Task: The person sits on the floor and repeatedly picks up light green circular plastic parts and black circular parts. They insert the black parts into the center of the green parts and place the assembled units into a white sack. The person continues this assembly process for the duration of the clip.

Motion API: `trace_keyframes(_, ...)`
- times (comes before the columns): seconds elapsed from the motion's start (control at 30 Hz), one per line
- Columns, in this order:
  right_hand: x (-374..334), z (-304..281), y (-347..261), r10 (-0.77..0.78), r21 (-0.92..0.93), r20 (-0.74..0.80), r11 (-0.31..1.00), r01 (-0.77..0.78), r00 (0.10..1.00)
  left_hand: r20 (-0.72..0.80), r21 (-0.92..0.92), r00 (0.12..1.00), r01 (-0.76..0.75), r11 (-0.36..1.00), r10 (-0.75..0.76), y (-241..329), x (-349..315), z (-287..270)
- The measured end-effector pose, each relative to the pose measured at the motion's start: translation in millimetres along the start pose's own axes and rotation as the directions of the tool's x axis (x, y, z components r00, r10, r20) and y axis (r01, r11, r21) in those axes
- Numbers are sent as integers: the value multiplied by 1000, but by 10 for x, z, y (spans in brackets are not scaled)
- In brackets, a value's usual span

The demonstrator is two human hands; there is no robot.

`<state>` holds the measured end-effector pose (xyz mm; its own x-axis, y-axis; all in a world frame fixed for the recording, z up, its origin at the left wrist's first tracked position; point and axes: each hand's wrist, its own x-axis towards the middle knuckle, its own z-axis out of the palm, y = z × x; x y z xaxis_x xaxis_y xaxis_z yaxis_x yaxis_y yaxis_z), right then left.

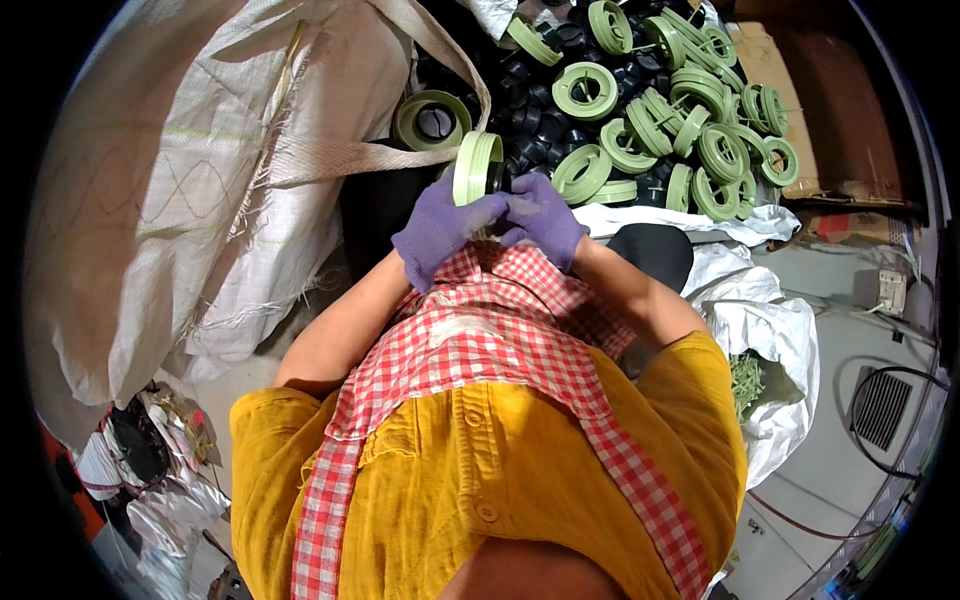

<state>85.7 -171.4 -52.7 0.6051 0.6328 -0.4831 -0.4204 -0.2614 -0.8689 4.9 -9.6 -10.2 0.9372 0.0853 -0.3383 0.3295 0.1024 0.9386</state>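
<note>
The left hand (437,228) is closed on 1 green ring (472,170), held on edge beyond the apron (455,325), apparently to present its right face, with a black part (496,178), to the right hand (548,215). The right fingers are curled beside it; whether they grip it cannot be told. Loose green rings (700,85) and black pieces (540,125) lie at far right, presumably for easy reach.

Green ring (476,170), red-and-white checked apron (500,355)
</note>
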Motion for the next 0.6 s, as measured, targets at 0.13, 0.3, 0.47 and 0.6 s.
trace_keyframes(0.13,-5,83,12,-360,12,60,933,360,931,-11,115,985,-168,979,170,-167,-29,12)
trace_keyframes(0.3,-73,98,-73,-712,-514,581,53,856,393,489,304,866,-280,911,104,7,127,-384)
trace_keyframes(0.47,-11,56,230,-233,-172,64,955,241,970,118,-8,993,7,1000,-6,-178,-18,-81)
trace_keyframes(0.6,32,-30,32,14,-113,-10,994,-15,1000,11,-25,1000,-22,999,23,-148,30,-154)
